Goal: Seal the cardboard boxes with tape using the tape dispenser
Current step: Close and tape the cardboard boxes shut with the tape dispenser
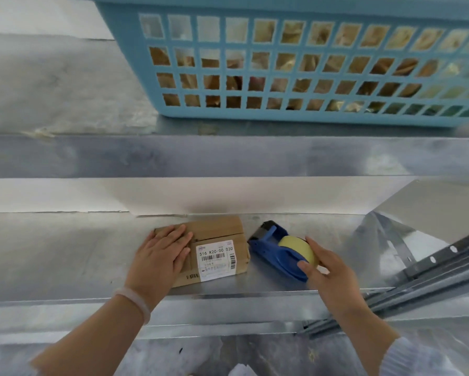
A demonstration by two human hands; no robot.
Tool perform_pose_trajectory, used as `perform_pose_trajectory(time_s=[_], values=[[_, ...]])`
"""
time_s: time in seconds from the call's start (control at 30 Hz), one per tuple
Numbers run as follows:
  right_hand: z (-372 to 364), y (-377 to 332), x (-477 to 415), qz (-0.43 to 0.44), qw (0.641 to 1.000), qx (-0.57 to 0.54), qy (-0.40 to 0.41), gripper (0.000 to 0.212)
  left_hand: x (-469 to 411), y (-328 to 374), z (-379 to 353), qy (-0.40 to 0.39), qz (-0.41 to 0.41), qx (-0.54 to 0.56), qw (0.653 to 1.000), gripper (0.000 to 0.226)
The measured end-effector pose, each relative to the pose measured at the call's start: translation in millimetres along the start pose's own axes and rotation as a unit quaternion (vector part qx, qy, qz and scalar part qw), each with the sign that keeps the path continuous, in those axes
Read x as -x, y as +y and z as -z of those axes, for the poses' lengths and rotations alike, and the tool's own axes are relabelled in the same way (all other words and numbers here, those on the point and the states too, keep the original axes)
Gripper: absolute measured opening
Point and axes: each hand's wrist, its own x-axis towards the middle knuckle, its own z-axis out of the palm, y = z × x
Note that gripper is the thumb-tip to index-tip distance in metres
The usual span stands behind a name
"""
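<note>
We see 1 blue plastic basket (282, 115) with square holes above the cardboard box (217, 234), full of tan crinkly bags (407, 67). The brown box sits on a shiny metal shelf (65, 253). Our left hand (160, 256) lies flat on it, fingers straight and together. Just right of the box, our right hand (328, 270) curls its fingers round the blue tape dispenser (271, 248) at its round yellow roll.

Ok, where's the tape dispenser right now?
Head view: the tape dispenser lies on the shelf right of the cardboard box, gripped by the right hand.

one box (214, 229), one tape dispenser (269, 250), one basket (255, 118)
</note>
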Motion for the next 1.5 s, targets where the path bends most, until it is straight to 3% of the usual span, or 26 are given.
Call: perform_pose_trajectory(time_s=[0.2, 0.23, 0.3, 0.37, 0.43, 0.53, 0.63, 0.7, 0.83, 0.93, 1.03, 1.13, 1.23, 1.3, 1.37, 1.43, 1.5], values=[[22, -10, 20, 0.095, 0.992, -0.008, 0.079, 0.058, 4, 39, 12, 0.133, -0.016, 0.0, 0.991, 0.047], [24, -13, 23, 0.118, 0.988, -0.002, 0.097, 0.059, 3, 55, 16, 0.13, -0.033, 0.029, 0.99, 0.042], [23, -22, 29, 0.158, 0.979, -0.001, 0.129, 0.063, 2, 96, 28, 0.028, -0.027, 0.163, 0.986, 0.036], [18, -33, 34, 0.212, 0.964, 0.001, 0.161, 0.061, 0, 137, 36, -0.122, 0.035, 0.337, 0.933, 0.045], [12, -42, 40, 0.268, 0.946, 0.011, 0.181, 0.059, -7, 167, 36, -0.193, 0.104, 0.468, 0.856, 0.046], [5, -48, 48, 0.319, 0.927, 0.028, 0.196, 0.06, -11, 184, 36, -0.185, 0.167, 0.58, 0.776, 0.037], [2, -52, 50, 0.351, 0.915, 0.046, 0.192, 0.059, -8, 180, 36, -0.153, 0.18, 0.641, 0.731, 0.042], [4, -54, 50, 0.362, 0.916, 0.047, 0.164, 0.055, -7, 170, 39, -0.143, 0.175, 0.656, 0.72, 0.052], [13, -61, 51, 0.282, 0.946, -0.086, 0.138, 0.045, -4, 141, 47, -0.147, 0.15, 0.662, 0.72, 0.054], [22, -74, 36, 0.136, 0.938, -0.282, 0.146, 0.034, -1, 124, 52, -0.168, 0.125, 0.689, 0.693, 0.044], [29, -88, 18, -0.03, 0.918, -0.395, -0.004, 0.028, 1, 116, 55, -0.183, 0.107, 0.714, 0.667, 0.034], [22, -95, 13, -0.106, 0.863, -0.467, -0.157, 0.027, 2, 111, 58, -0.208, 0.075, 0.709, 0.669, 0.036], [8, -101, 22, -0.117, 0.788, -0.536, -0.279, 0.043, 2, 106, 56, -0.222, 0.063, 0.718, 0.657, 0.042], [-2, -105, 23, -0.11, 0.75, -0.582, -0.294, 0.042, 3, 101, 53, -0.231, 0.084, 0.726, 0.643, 0.044], [-10, -107, 22, -0.113, 0.739, -0.61, -0.264, 0.028, 4, 95, 48, -0.237, 0.105, 0.721, 0.643, 0.043], [-15, -107, 18, -0.112, 0.737, -0.619, -0.249, 0.027, 3, 90, 44, -0.214, 0.12, 0.678, 0.693, 0.038], [-17, -104, 13, -0.096, 0.756, -0.606, -0.228, 0.024, 1, 82, 39, -0.146, 0.138, 0.556, 0.807, 0.021]])
